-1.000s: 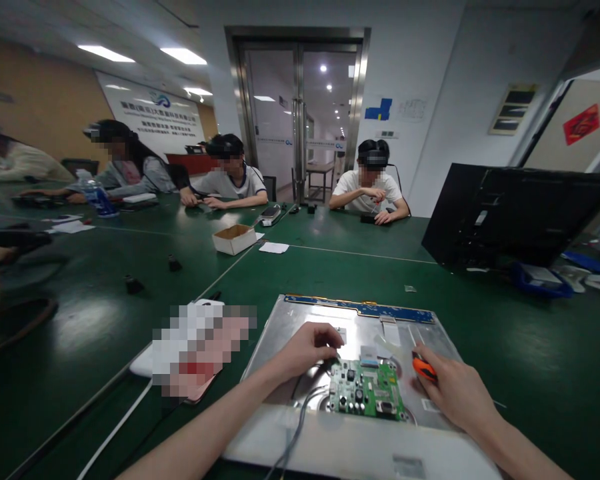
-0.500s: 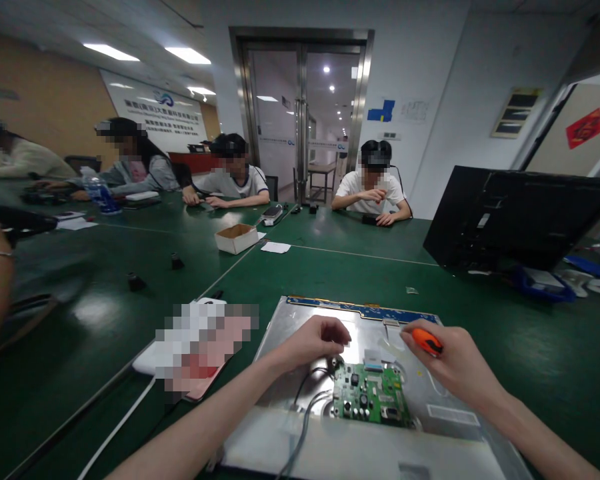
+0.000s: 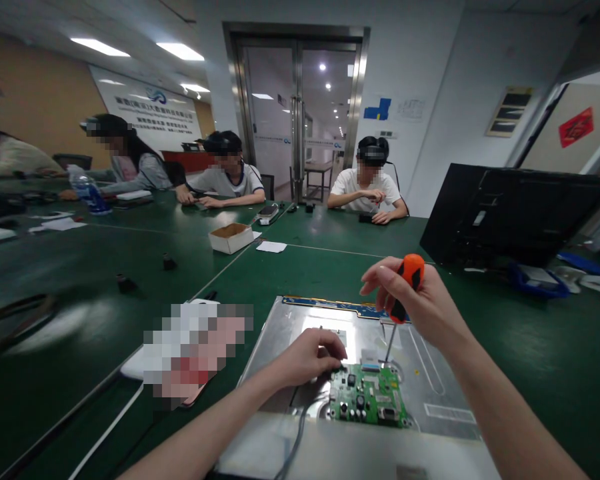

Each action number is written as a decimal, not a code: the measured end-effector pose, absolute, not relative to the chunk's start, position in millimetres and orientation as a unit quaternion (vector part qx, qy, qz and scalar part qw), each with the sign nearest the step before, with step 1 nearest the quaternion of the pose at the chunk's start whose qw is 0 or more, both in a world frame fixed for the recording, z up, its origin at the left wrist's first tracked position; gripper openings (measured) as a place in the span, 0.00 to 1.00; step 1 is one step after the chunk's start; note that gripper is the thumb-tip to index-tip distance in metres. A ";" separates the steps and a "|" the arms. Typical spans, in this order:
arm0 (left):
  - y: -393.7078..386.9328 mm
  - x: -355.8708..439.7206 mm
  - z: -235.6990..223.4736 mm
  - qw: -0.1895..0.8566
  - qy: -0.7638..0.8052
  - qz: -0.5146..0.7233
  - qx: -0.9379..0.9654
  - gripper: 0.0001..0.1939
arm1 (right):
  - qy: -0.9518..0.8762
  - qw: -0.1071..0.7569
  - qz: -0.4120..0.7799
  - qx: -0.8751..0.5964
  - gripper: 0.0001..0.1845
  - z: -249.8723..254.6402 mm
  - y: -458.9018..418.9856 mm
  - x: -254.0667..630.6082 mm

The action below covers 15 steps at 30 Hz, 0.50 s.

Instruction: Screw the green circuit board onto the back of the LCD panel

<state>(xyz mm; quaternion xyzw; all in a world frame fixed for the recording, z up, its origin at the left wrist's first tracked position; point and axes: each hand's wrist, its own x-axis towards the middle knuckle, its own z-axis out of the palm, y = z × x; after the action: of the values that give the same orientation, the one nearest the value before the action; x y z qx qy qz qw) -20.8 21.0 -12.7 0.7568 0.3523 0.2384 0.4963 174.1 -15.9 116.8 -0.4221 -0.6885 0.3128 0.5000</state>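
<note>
My right hand [image 3: 423, 293] is wrapped around the orange and black handle of a screwdriver [image 3: 413, 268], held upright with a slight tilt. Its thin shaft points down to the upper right corner of a green circuit board [image 3: 367, 395]. At the board's upper left corner, my left hand [image 3: 313, 357] has its thumb and curled fingers close together; what lies between the fingertips is hidden. The board sits on a silver metal panel [image 3: 450, 393] with a blue circuit strip [image 3: 325, 305] along its far edge. A grey cable [image 3: 300, 433] runs from the board's left side toward me.
Blurred-out phones [image 3: 195, 353] lie left of the panel. Farther off are a small white box [image 3: 230, 238], a paper piece [image 3: 271, 247] and black clips [image 3: 125, 283]. A black monitor [image 3: 515, 220] stands at right beside a blue tray [image 3: 537, 283]. Several people sit across the green table.
My right hand has risen and turned the screwdriver upright, its shaft now down at the board's corner. My left hand has lowered to the board's upper left corner.
</note>
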 end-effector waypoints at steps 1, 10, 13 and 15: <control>20.1 -21.2 -11.9 0.481 0.347 0.238 0.769 0.06 | -0.706 0.477 0.302 -0.428 0.20 115.3 -14.7 175.1; 21.0 -21.5 -13.0 0.425 0.340 0.239 0.804 0.06 | -0.840 0.036 0.111 -0.529 0.10 79.1 3.7 171.0; 23.8 -21.8 -12.5 0.445 0.361 0.234 0.786 0.04 | -0.848 -0.009 0.140 -0.511 0.07 61.9 12.6 168.2; 25.7 -22.9 -12.6 0.460 0.377 0.230 0.770 0.03 | -0.851 -0.034 0.157 -0.500 0.05 53.1 16.7 166.2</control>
<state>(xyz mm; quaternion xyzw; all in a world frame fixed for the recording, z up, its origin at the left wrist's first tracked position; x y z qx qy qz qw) -22.9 25.7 -12.6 0.7703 0.3770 0.2304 0.4598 166.2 16.7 53.1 -0.4996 -0.8512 0.1570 -0.0345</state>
